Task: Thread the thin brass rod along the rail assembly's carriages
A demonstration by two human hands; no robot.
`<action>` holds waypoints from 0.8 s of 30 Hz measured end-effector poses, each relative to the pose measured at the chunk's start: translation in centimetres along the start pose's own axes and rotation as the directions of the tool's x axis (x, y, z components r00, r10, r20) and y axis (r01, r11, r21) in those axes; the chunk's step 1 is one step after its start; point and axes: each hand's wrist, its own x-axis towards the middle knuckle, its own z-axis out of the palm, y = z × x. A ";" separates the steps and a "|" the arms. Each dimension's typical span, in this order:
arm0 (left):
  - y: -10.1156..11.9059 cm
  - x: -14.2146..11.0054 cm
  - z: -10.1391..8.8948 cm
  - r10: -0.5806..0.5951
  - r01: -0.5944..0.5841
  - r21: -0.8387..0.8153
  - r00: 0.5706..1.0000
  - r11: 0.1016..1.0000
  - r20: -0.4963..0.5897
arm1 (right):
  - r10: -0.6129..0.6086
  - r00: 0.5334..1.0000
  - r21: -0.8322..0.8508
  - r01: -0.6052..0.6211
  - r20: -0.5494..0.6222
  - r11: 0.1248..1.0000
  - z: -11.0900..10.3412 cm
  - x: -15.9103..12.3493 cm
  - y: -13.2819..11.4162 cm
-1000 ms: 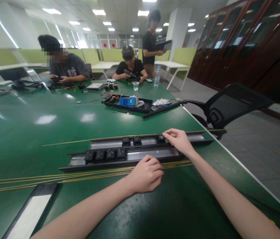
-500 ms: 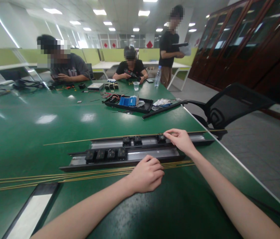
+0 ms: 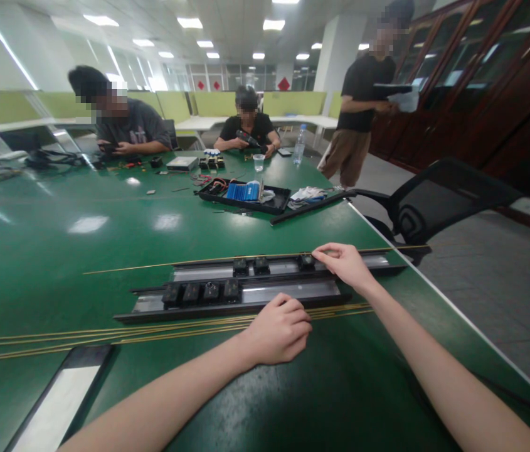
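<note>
My right hand [image 3: 344, 267] pinches a long thin brass-coloured rod [image 3: 199, 261] between thumb and fingertips. That rod runs along the back edge of the far black channel rail [image 3: 280, 269]. Close to the fingertips sits a small black block [image 3: 306, 261] in this rail; two others stand further left. Several similar black blocks [image 3: 191, 292] are grouped at the left of the near channel rail [image 3: 288, 290]. My left hand [image 3: 280, 329] rests curled in front of the near rail, over loose brass-coloured rods [image 3: 175, 331]; the inside of its grip is hidden.
A black panel with a white strip [image 3: 60, 395] lies front left. Further back are a black tray [image 3: 271, 207] with blue pieces, gloves [image 3: 309, 196], a cup [image 3: 258, 163] and a bottle [image 3: 299, 145]. An office chair [image 3: 443, 201] stands right. Two people sit opposite; another stands behind.
The standing person has moved to the right and nearer, carrying a dark flat item and papers. My hands, the rod and the blocks stay practically where they were.
</note>
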 end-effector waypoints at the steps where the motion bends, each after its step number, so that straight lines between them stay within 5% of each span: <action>1: 0.0 0.0 0.0 0.000 0.000 0.000 1.000 1.000 0.002 | 0.001 1.000 0.002 -0.001 0.000 1.000 -0.1 0.0 0.0; 24: 0.0 0.0 0.0 -0.010 0.010 -0.001 1.000 1.000 0.020 | 0.032 0.999 -0.023 -0.032 0.037 0.999 -1.3 0.4 0.8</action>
